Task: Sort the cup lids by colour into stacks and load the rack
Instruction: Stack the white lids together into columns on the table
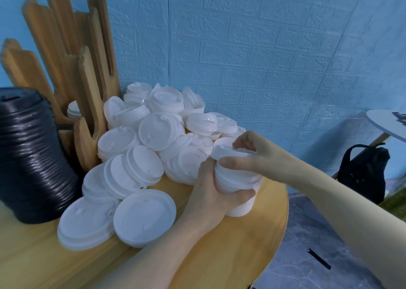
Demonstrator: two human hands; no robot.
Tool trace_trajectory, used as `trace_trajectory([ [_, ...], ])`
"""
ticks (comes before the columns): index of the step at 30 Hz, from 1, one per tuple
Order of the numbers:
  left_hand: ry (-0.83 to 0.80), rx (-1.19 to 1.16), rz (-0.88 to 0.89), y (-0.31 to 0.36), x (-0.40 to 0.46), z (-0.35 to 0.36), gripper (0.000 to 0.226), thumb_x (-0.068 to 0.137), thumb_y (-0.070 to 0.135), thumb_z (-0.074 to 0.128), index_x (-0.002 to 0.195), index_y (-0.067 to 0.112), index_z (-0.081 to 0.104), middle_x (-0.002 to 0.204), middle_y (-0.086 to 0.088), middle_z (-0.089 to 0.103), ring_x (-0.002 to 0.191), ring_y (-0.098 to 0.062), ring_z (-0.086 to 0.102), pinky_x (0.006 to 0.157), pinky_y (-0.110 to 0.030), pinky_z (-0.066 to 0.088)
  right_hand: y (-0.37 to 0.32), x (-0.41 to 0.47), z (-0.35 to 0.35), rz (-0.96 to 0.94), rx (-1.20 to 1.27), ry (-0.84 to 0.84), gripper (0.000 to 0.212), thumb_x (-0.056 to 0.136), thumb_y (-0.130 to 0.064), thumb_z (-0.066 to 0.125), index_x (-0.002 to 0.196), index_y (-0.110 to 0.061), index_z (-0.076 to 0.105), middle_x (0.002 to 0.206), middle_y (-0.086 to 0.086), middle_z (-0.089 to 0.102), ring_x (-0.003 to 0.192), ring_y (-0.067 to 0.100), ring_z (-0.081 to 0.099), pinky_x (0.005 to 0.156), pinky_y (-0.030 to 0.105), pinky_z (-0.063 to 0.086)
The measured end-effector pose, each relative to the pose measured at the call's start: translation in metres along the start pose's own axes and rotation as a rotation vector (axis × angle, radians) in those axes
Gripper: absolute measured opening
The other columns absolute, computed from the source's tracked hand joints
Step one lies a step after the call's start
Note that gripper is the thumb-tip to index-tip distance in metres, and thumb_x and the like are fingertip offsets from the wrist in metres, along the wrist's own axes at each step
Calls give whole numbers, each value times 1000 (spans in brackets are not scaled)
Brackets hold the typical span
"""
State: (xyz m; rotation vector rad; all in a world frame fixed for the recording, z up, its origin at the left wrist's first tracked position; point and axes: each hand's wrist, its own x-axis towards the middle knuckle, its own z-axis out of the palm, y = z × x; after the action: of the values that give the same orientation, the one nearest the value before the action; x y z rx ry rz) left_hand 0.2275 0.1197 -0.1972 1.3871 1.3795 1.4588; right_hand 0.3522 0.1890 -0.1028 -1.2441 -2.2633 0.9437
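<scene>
Holding a stack of white lids at the desk edge, the left hand has its grip curled around the side, while the right hand pinches the top lid, which sits tilted. This seems the stacking step; next the lid must seat flat. A pile of loose white lids lies beside, near the black lid stack and the wooden rack.

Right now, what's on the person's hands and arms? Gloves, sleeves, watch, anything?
Nothing worn that shows. The left hand and right hand are bare, no gloves, no rings visible. Both forearms are uncovered up to the frame edge: no sleeves, watch or wristband in view.
</scene>
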Motion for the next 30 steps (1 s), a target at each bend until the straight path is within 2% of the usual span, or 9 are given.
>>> trace_trajectory([
  [3, 2, -1, 8, 0, -1, 0, 91, 47, 61, 78, 128, 48, 38, 133, 13, 51, 124, 0, 50, 102, -26, 45, 2, 0, -4, -1, 20, 70, 51, 70, -54, 77, 106, -30, 51, 111, -12, 57, 105, 7, 56, 89, 30, 46],
  [6, 7, 16, 14, 0, 0, 0, 101, 46, 62, 77, 135, 49, 31, 138, 17, 44, 128, 2, 44, 108, -26, 40, 3, -6, -12, -29, 116, 165, 57, 73, -59, 73, 117, -34, 49, 112, -13, 56, 105, 7, 58, 87, 31, 47],
  [9, 10, 9, -3, 0, 0, 1, 96, 45, 61, 77, 130, 54, 32, 137, 18, 45, 126, 5, 45, 108, -26, 42, 4, -13, -8, -40, -26, 76, 58, 79, -53, 70, 129, -38, 45, 120, -11, 53, 112, 10, 54, 89, 30, 42],
  [13, 21, -17, -9, 1, 0, 2, 93, 44, 59, 79, 126, 56, 35, 137, 19, 49, 123, 11, 48, 104, -18, 44, 2, -16, 2, -50, -200, 10, 74, 70, -59, 75, 133, -37, 42, 129, -13, 44, 123, 10, 41, 100, 31, 38],
  [16, 22, -19, -8, 0, 0, 2, 94, 46, 57, 80, 129, 54, 36, 137, 17, 50, 125, 6, 48, 109, -28, 44, -4, -17, 0, -50, -256, -6, 84, 68, -54, 79, 138, -35, 35, 128, -14, 38, 123, 8, 35, 98, 27, 34],
  [21, -5, -20, -24, -1, -1, 0, 119, 46, 58, 81, 149, 39, 26, 145, 16, 44, 134, -1, 43, 114, -34, 40, -5, -9, -11, -93, -311, -131, 76, 70, -42, 80, 133, -38, 38, 125, -18, 44, 117, 6, 43, 89, 22, 41],
  [25, -33, -32, -62, 0, 0, -3, 126, 45, 55, 85, 151, 37, 21, 140, 24, 44, 127, 8, 44, 107, -22, 42, 2, -2, -39, -171, -281, -313, 76, 61, -43, 81, 126, -47, 43, 106, -40, 51, 105, -13, 51, 86, 7, 43],
  [28, -61, -61, -76, -2, 1, -4, 121, 58, 34, 93, 152, 37, 18, 131, 33, 40, 119, 19, 40, 95, -9, 40, 7, 5, -46, -166, -387, -377, 82, 59, -52, 82, 130, -54, 40, 115, -36, 55, 110, -8, 55, 90, 12, 46],
  [30, -80, -73, -81, -2, 1, -5, 120, 61, 29, 93, 153, 35, 16, 133, 31, 40, 122, 16, 41, 101, -14, 40, 8, 8, -45, -158, -355, -423, 79, 62, -45, 84, 127, -54, 41, 116, -33, 55, 111, -8, 54, 90, 14, 48],
])
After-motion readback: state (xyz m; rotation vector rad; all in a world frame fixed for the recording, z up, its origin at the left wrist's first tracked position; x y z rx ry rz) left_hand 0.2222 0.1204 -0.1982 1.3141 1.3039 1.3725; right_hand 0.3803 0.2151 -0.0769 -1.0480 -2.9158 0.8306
